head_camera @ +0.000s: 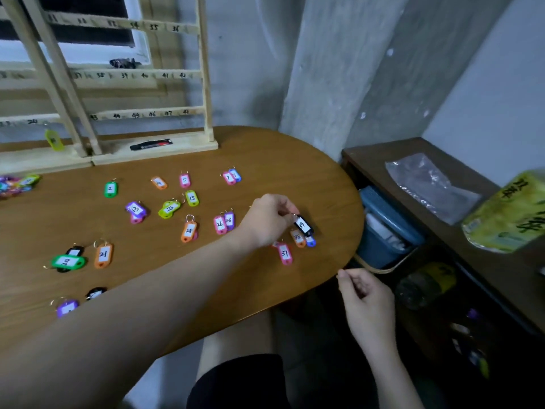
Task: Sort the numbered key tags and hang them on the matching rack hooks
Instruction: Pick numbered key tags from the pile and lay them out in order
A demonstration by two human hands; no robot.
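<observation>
The left hand (pixel 269 221) has its grip pinched on the black tag (pixel 303 225), just above the orange tag (pixel 298 238) near the tabletop (pixel 265 160) edge. Better to set it beside that orange tag, label up, while the right hand (pixel 365 299), loosely curled and holding nothing, waits off the edge.

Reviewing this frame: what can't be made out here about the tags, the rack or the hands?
- Black tag pinched by the left hand: number blurred.
- Pile of tags: cut off by the left edge of the head view.
- Blue tag: mostly under the black tag and the orange tag.
- Right hand: curled fingers hide whether it holds anything.
- Rack: hooks too small.
</observation>
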